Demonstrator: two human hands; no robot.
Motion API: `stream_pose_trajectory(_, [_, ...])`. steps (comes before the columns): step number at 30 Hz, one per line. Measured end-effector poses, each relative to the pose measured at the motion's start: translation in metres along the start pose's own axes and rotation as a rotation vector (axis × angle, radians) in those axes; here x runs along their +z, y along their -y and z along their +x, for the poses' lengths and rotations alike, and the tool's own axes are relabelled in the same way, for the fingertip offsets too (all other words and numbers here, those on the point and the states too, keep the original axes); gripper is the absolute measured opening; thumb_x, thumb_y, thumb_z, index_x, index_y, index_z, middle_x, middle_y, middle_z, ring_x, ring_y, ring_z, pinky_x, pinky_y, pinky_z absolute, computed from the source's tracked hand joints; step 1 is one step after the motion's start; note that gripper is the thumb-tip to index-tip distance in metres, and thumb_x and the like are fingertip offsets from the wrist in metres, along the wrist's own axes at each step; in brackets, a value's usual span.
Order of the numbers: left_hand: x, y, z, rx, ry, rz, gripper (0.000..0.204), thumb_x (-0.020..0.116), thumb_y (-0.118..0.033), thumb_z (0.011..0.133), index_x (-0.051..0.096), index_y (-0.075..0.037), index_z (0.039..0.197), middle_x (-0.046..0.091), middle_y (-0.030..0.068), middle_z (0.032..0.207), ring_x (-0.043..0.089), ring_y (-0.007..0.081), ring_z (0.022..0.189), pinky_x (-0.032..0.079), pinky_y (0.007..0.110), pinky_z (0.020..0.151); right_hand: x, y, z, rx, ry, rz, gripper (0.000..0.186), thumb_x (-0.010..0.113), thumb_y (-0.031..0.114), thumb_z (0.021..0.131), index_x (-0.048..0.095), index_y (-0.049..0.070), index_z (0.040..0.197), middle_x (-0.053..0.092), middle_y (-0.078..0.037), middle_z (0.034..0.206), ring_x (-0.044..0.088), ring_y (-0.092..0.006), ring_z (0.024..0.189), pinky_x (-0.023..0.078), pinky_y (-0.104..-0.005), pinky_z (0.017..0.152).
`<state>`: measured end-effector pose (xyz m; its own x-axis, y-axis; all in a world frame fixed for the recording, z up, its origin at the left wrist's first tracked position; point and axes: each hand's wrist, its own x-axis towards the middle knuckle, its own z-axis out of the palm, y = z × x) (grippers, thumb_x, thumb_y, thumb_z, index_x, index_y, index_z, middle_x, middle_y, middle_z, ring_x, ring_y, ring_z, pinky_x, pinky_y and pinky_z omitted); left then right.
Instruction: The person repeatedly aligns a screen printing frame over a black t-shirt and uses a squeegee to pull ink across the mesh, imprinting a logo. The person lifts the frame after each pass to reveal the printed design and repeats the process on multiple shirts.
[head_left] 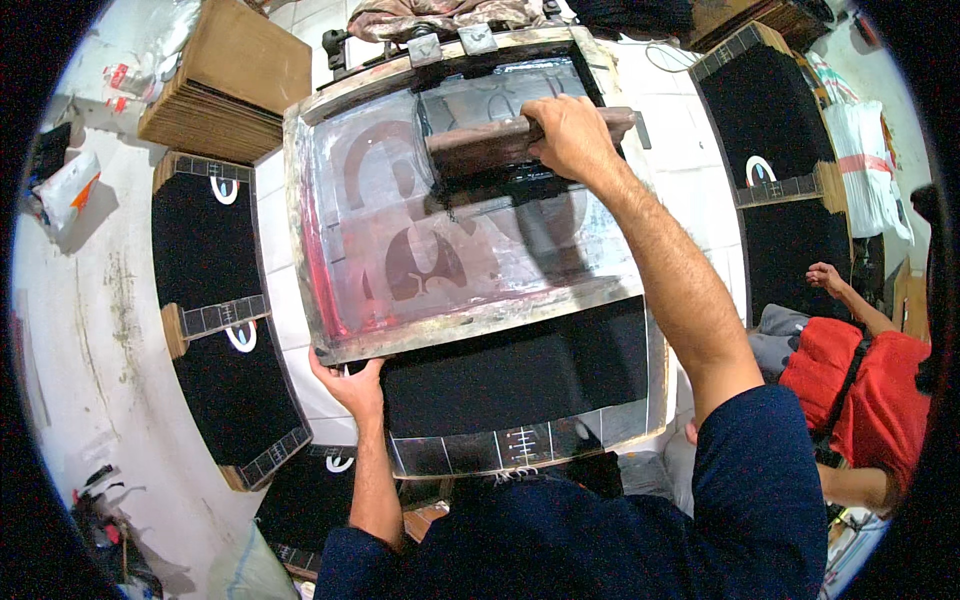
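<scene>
A screen-printing frame [480,328] with pale, worn wooden sides lies in front of me. Darker curved shapes mark its mesh, and red ink stains run down its left side. My right hand [575,138] grips a squeegee [480,146] with a dark wooden handle, held crosswise over the far part of the mesh. Black ink lies under and behind it. At the frame's near left corner, my left hand [348,385] holds the edge from below, its fingertips partly hidden. Black fabric [510,365] on a board with white-lined markings shows under the frame's near side.
Boards with black fabric [215,235] stand along the left, and similar black pieces [775,110] line the right. A stack of brown boards [235,75] is at far left. Metal clamps [478,40] hold the frame's far edge. At right is another person in a red garment [885,400].
</scene>
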<state>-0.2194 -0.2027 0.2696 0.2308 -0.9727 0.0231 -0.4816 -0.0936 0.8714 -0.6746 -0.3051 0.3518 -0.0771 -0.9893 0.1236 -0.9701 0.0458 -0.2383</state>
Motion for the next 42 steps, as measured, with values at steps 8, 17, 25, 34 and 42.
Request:
stream_pose_trajectory(8, [0.000,-0.007,-0.003,-0.056,0.009,-0.046,0.116,0.095,-0.002,0.063,0.024,-0.004,0.155,0.045,0.0171,0.144,0.051,0.0290,0.129,0.044,0.040,0.110,0.003,0.004,-0.012,-0.035,0.076,-0.030,0.037,0.078,0.007,0.070,0.072,0.010,0.106,0.075,-0.011,0.095,0.070,-0.0328,0.098,0.050,-0.0483,0.084])
stream_pose_trajectory(17, [0.003,-0.020,-0.003,-0.116,0.002,-0.099,0.117,0.093,0.004,0.063,0.022,-0.003,0.156,0.046,0.0185,0.144,0.051,0.0289,0.129,0.043,0.040,0.111,0.027,-0.052,0.115,-0.061,0.138,-0.070,0.046,0.086,0.019,0.065,0.072,0.010,0.108,0.076,-0.015,0.101,0.073,-0.0341,0.101,0.057,-0.0520,0.083])
stream_pose_trajectory(25, [0.000,-0.021,-0.004,-0.114,0.030,-0.069,0.115,0.091,0.005,0.066,0.021,-0.002,0.156,0.046,0.0192,0.145,0.054,0.0287,0.127,0.046,0.039,0.109,0.043,-0.065,0.146,-0.010,-0.204,-0.169,0.070,0.089,0.029,0.069,0.065,0.021,0.134,0.067,-0.011,0.128,0.061,-0.0326,0.123,0.045,-0.0499,0.103])
stream_pose_trajectory(34, [-0.005,-0.053,-0.005,0.066,-0.016,-0.119,0.128,0.094,0.004,0.061,0.013,-0.003,0.160,0.039,0.0259,0.149,0.048,0.0345,0.133,0.042,0.045,0.115,0.009,0.078,-0.174,0.158,-0.400,0.280,0.029,0.076,0.020,0.085,0.071,0.011,0.112,0.062,-0.010,0.108,0.056,-0.0302,0.110,0.039,-0.0479,0.096])
stream_pose_trajectory(42, [-0.072,-0.154,0.086,0.454,-0.074,-0.330,0.104,0.093,-0.009,0.076,0.027,-0.003,0.157,0.055,0.0211,0.138,0.057,0.0294,0.121,0.048,0.044,0.102,-0.149,0.103,-0.064,0.027,-0.867,0.024,0.028,0.067,0.039,0.095,0.071,0.012,0.101,0.069,-0.012,0.097,0.065,-0.0333,0.092,0.051,-0.0472,0.076])
